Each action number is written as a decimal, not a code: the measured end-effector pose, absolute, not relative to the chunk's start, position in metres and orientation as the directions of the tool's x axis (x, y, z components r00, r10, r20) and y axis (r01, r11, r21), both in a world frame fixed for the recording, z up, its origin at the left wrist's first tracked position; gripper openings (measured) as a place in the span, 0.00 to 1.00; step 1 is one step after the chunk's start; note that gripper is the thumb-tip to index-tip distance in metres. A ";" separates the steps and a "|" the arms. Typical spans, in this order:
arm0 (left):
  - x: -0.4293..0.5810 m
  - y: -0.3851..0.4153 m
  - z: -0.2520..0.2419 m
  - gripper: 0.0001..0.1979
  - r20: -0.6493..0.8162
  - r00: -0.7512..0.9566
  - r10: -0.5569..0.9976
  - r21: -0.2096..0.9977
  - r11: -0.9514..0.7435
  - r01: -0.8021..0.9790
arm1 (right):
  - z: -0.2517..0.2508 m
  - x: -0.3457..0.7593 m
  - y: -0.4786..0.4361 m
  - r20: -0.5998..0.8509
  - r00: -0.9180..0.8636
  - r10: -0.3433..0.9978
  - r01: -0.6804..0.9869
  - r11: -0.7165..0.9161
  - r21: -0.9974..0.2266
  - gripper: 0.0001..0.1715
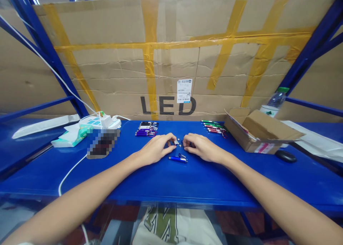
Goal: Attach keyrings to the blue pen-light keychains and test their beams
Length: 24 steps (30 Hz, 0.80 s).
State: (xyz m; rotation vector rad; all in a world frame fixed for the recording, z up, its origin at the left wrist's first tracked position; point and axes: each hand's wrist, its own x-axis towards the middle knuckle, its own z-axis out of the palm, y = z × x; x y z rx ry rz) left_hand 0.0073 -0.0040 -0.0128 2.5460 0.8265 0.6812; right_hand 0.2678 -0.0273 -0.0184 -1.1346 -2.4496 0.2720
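Discs (pixel 176 142), round and silvery, cluster between my fingertips: left hand (pixel 155 148) with thumb and forefinger narrowly parted, right hand (pixel 201 147) curled; I cannot tell whether either holds one.

Discs (pixel 180 145) lie on the table (pixel 209 188) between the left hand (pixel 158 148) and right hand (pixel 200 147), a pen (pixel 177 159) before them. Beyond the left hand lies one row of pens (pixel 142 133), beyond the right a second row (pixel 213 130), just left of a box (pixel 248 143). The bottle (pixel 276 101) is behind the box, the mouse (pixel 286 156) before its right end. At left, tissues (pixel 70 138) lie before a power strip (pixel 91 123). Cardboard (pixel 120 77) rises behind the table
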 end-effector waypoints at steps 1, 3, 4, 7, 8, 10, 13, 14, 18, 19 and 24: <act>0.007 -0.004 -0.013 0.09 0.328 0.715 0.617 0.460 -0.765 0.450 | -0.017 0.267 -0.029 0.315 -0.571 0.758 0.667 0.652 -0.361 0.05; 0.006 -0.004 -0.014 0.10 0.326 0.725 0.607 0.413 -0.781 0.468 | -0.014 0.264 -0.032 0.362 -0.546 0.756 0.630 0.655 -0.417 0.06; 0.006 -0.004 -0.014 0.10 0.325 0.729 0.603 0.398 -0.786 0.473 | -0.013 0.263 -0.033 0.386 -0.526 0.758 0.606 0.652 -0.455 0.06; 0.006 -0.006 -0.012 0.10 0.321 0.734 0.599 0.396 -0.789 0.470 | -0.008 0.257 -0.039 0.437 -0.474 0.764 0.540 0.645 -0.541 0.08; 0.006 -0.007 -0.012 0.10 0.320 0.735 0.598 0.400 -0.788 0.468 | -0.006 0.256 -0.041 0.451 -0.461 0.765 0.529 0.644 -0.553 0.09; 0.007 -0.009 -0.011 0.10 0.316 0.736 0.599 0.413 -0.785 0.462 | -0.005 0.253 -0.043 0.472 -0.448 0.760 0.515 0.650 -0.559 0.09; 0.008 -0.010 -0.010 0.09 0.310 0.732 0.607 0.439 -0.774 0.457 | -0.005 0.252 -0.044 0.489 -0.458 0.742 0.496 0.670 -0.553 0.09; 0.008 -0.010 -0.010 0.09 0.309 0.729 0.611 0.446 -0.770 0.456 | -0.005 0.252 -0.043 0.494 -0.464 0.736 0.489 0.677 -0.550 0.09; 0.008 -0.008 -0.012 0.09 0.313 0.723 0.616 0.463 -0.763 0.450 | -0.005 0.254 -0.042 0.505 -0.486 0.713 0.462 0.700 -0.544 0.08; 0.008 -0.008 -0.012 0.09 0.314 0.721 0.618 0.463 -0.763 0.452 | -0.005 0.254 -0.042 0.507 -0.498 0.704 0.456 0.709 -0.538 0.08; 0.006 -0.005 -0.014 0.10 0.338 0.728 0.596 0.417 -0.789 0.452 | -0.003 0.254 -0.044 0.527 -0.536 0.660 0.433 0.750 -0.500 0.06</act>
